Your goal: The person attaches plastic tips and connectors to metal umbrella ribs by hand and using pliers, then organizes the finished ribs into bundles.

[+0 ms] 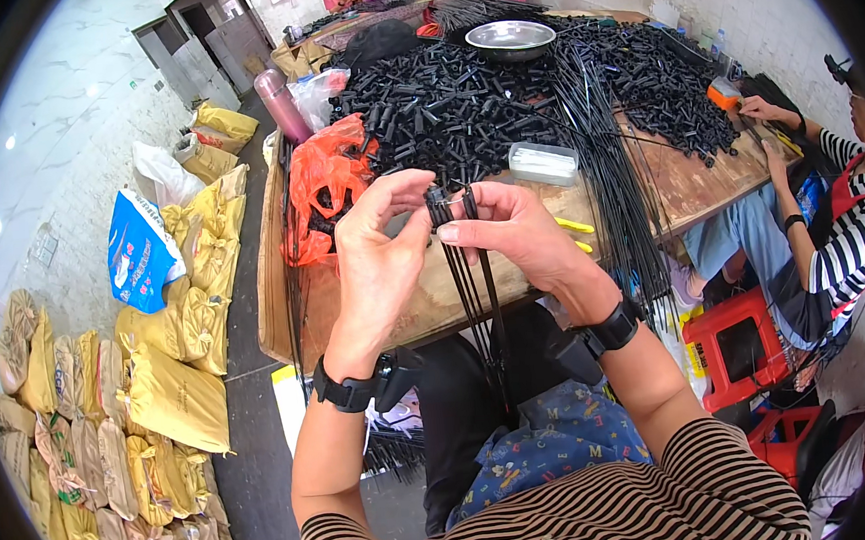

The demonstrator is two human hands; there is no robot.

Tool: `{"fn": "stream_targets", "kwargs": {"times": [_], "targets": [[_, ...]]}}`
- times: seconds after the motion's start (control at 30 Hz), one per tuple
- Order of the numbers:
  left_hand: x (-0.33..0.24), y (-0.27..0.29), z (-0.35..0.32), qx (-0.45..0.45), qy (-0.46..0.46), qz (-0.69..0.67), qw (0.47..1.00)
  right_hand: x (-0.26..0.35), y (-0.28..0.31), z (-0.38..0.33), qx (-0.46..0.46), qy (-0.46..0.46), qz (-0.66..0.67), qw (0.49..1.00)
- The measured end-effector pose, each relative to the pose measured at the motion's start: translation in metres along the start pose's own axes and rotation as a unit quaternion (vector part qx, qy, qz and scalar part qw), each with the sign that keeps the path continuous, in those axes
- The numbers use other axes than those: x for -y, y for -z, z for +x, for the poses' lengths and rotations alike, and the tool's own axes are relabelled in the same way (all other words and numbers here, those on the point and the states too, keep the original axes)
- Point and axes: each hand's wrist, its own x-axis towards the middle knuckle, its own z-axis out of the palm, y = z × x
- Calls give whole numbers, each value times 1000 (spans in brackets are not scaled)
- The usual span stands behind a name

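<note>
Both hands met above the desk's (pixel 688 187) near edge: left hand (pixel 377 259) and right hand (pixel 510 234) each pinched small black caps (pixel 440 207) onto thin black rods (pixel 474 287) hanging toward the lap. Most work remained, judging by the heaped black tubes (pixel 441 109) and loose rods (pixel 605 148) behind.

One round steel bowl (pixel 511 38) at twelve o'clock; one clear plastic box (pixel 542 163); two red plastic stools (pixel 740 344); one pink bottle (pixel 282 106).
</note>
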Motion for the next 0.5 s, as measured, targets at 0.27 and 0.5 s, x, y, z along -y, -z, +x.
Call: {"fn": "stream_targets", "kwargs": {"times": [0.27, 0.5], "targets": [[5, 4, 4, 23, -68, 34, 997, 0, 1, 0, 5, 4, -15, 1000], [8, 6, 1, 41, -13, -42, 998, -7, 6, 3, 14, 6, 8, 1000]]}}
